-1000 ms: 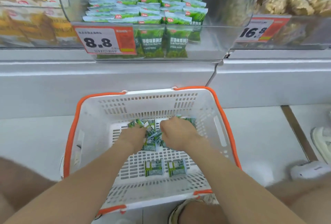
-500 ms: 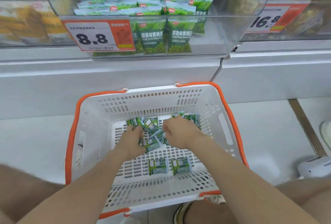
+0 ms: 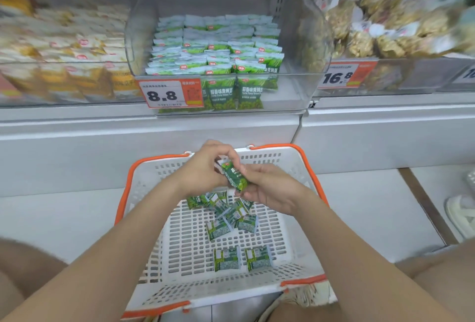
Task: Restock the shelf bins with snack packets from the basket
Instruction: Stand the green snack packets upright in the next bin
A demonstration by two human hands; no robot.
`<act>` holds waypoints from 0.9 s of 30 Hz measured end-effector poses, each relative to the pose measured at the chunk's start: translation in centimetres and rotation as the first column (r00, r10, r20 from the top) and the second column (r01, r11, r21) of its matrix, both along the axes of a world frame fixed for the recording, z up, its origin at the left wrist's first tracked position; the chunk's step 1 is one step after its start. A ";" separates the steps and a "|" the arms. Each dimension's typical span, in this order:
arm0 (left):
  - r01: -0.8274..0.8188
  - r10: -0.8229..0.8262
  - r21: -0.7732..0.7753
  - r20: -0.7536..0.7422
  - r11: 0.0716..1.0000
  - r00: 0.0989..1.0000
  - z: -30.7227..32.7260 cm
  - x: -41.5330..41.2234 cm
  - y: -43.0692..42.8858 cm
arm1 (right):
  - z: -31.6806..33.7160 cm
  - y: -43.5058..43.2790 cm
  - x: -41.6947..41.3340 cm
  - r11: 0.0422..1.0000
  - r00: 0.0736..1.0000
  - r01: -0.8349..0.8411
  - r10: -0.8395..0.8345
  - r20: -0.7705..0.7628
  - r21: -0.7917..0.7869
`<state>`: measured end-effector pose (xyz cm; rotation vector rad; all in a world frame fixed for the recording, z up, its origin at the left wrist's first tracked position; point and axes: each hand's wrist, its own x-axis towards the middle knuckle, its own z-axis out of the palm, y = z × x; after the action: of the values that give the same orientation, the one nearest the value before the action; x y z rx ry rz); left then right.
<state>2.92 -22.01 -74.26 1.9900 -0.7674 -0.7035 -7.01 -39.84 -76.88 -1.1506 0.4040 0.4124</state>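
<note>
A white basket (image 3: pixel 144 185) with an orange rim sits on the floor in front of me. Several green snack packets (image 3: pixel 226 212) lie loose on its slotted bottom. Above the basket's far end, my left hand (image 3: pixel 203 170) and my right hand (image 3: pixel 270 188) both hold a small bunch of green packets (image 3: pixel 235 177), fingers curled round it. Straight ahead on the shelf, a clear bin (image 3: pixel 295 85) labelled 8.8 holds rows of the same green packets (image 3: pixel 218 49).
A bin of yellow and white packets (image 3: pixel 66 64) stands to the left, and a bin of bagged brown snacks (image 3: pixel 385 28) marked 16.8 to the right. A white shoe (image 3: pixel 460 216) rests on the floor at the right edge. My knees flank the basket.
Both hands have come up out of the basket with a bunch of green packets, and my view has tilted up toward the shelf bins.
</note>
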 end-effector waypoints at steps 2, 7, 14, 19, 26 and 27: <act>-0.137 0.125 -0.080 -0.136 0.987 0.983 1.1 -0.4 -0.1 | 1.1 -0.5 -0.4 0.999 0.997 0.044 -0.046 0.062 0.030; -0.256 0.202 -0.122 -0.338 0.959 0.919 3.3 -0.8 -0.1 | 3.1 -0.4 -0.8 0.916 0.904 0.401 -0.391 0.174 -0.019; -0.294 0.245 -0.245 -0.211 0.924 0.946 5.7 -1.7 -0.9 | 6.2 -0.3 -0.7 0.791 0.841 0.482 -0.296 0.453 -0.377; -0.283 0.480 -0.478 0.364 0.832 0.798 9.6 -1.7 -2.4 | 14.2 -1.2 0.6 0.543 0.567 0.756 -0.265 0.780 -0.366; -0.240 0.360 -0.285 0.854 0.928 0.376 11.9 2.9 -3.7 | 19.5 -6.4 7.4 -0.050 0.770 0.636 0.112 0.628 -0.770; -0.254 0.330 -0.244 0.862 0.936 0.386 11.7 3.4 -3.8 | 19.6 -6.8 8.6 -0.103 0.850 0.522 0.138 0.508 -0.846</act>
<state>6.34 -25.77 -62.57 2.2865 -0.9498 0.7301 1.55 -46.63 -57.25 -2.6305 0.4466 -0.7310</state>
